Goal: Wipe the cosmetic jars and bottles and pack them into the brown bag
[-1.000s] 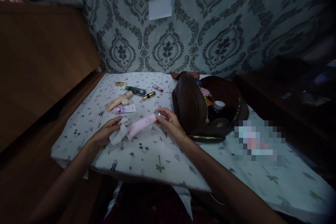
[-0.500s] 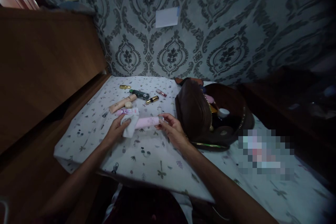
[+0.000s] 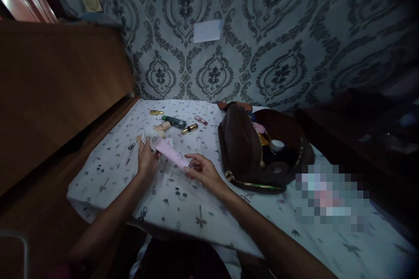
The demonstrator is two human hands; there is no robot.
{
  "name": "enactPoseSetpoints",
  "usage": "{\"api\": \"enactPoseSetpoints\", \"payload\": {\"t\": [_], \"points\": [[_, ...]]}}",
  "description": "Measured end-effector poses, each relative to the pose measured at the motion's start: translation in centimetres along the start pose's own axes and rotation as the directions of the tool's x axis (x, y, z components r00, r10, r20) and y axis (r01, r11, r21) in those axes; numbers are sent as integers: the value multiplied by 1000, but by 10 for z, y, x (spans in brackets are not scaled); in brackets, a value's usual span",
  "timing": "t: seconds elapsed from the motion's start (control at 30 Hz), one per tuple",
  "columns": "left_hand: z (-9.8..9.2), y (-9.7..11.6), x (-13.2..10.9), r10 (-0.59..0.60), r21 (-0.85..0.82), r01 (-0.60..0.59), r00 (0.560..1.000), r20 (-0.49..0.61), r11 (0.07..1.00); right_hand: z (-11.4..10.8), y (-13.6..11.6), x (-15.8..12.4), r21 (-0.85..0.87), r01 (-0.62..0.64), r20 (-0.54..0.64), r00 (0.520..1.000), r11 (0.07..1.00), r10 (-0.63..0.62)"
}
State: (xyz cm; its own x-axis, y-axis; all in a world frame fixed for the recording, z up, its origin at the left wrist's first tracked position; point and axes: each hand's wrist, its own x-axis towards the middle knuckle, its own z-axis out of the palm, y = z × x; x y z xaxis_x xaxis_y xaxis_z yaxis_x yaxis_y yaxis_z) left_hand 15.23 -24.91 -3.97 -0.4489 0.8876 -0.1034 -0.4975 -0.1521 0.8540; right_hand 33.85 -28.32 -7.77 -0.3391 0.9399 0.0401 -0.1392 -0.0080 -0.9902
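Observation:
My right hand [image 3: 203, 170] grips the silvery cap end of a pale pink cosmetic tube [image 3: 170, 152], which slants up to the left above the cloth. At the tube's other end, my left hand [image 3: 147, 159] is closed on a white wipe [image 3: 151, 133] that wraps over it. Just behind them lie a beige tube [image 3: 163, 126], partly covered by the wipe, and a dark green tube [image 3: 175, 121]. A gold and black lipstick [image 3: 190, 128], a small pinkish tube [image 3: 200, 120] and a gold lipstick [image 3: 156, 112] rest farther back.
An unzipped brown bag [image 3: 237, 148] stands right of my hands, with a white-capped bottle [image 3: 277, 145] and other items inside. The patterned white cloth [image 3: 183, 218] covers the surface. A wooden cabinet [image 3: 65, 78] borders the left, a wallpapered wall the back. A blurred patch lies at right.
The pink tube has tilted, its cap end now lower and nearer me. My left hand has moved left and up with the wipe, which now covers much of the things behind.

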Motion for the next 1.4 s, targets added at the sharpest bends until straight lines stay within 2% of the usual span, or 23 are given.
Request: {"api": "enactPoseSetpoints", "payload": {"t": [0.13,0.23,0.33,0.5,0.67,0.83,0.93,1.1,1.17,1.23,1.3,1.4], "points": [[10,-7,-3,-69,-111,64,997,-46,992,7,3,-2,-10,-5,12,1000,1000,5],[15,-12,-7,-78,-118,83,996,49,990,9,8,-2,-42,14,-36,999,999,-16],[19,-18,-12,-81,-78,95,984,159,992,10,11,-4,-146,68,-120,989,987,-86],[22,-28,-28,-128,47,121,968,214,992,12,5,-8,-325,123,-160,970,938,-183],[18,-37,-57,-268,211,194,870,415,958,9,0,-7,-355,149,-262,932,923,-251],[12,-38,-67,-309,241,224,856,414,944,9,3,-6,-385,143,-291,919,912,-267],[14,-35,-61,-297,209,231,876,381,950,12,5,-7,-392,165,-242,931,905,-274],[25,-25,-38,-177,95,156,946,273,983,13,4,-9,-292,203,-130,960,935,-249],[28,-16,-28,-204,47,198,949,239,979,13,1,-9,-204,179,-66,979,963,-195],[31,-7,-20,-282,-25,295,930,237,955,14,-2,-10,-54,97,38,995,994,-95],[33,2,-17,-348,-109,385,901,260,916,14,-7,-11,155,-43,151,988,987,19],[36,8,-17,-379,-202,432,890,253,879,15,-11,-11,422,-251,275,951,871,140]]}}
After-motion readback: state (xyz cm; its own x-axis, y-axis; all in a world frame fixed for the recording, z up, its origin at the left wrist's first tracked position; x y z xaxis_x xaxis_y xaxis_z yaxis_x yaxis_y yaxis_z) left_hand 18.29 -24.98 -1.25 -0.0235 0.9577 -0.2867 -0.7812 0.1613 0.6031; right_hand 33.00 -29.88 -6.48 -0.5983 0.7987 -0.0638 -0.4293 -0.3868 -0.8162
